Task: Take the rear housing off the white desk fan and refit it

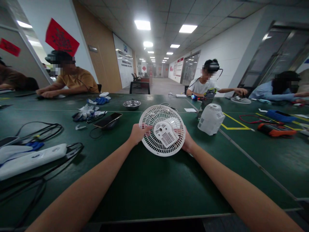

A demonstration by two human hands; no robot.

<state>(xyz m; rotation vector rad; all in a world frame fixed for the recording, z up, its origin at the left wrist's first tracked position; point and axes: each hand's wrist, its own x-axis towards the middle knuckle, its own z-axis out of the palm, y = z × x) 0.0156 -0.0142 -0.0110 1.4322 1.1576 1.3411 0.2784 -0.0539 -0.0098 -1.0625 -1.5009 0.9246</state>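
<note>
A round white fan cage (162, 130) with a slotted motor housing at its centre is held up over the green table (154, 190). My left hand (138, 133) grips its left rim, with the thumb lying across the grille. At the right rim, my right hand (187, 140) holds the cage from the side and behind; most of its fingers are hidden by the cage. To the right of the cage stands a white plastic housing (211, 119), apart from my hands.
A metal bowl (132, 104) and a black phone (108, 120) lie beyond and left. A white power strip (33, 160) with black cables is at the left. An orange-black meter (276, 130) and blue tray (281, 116) lie right. Several people sit across the table.
</note>
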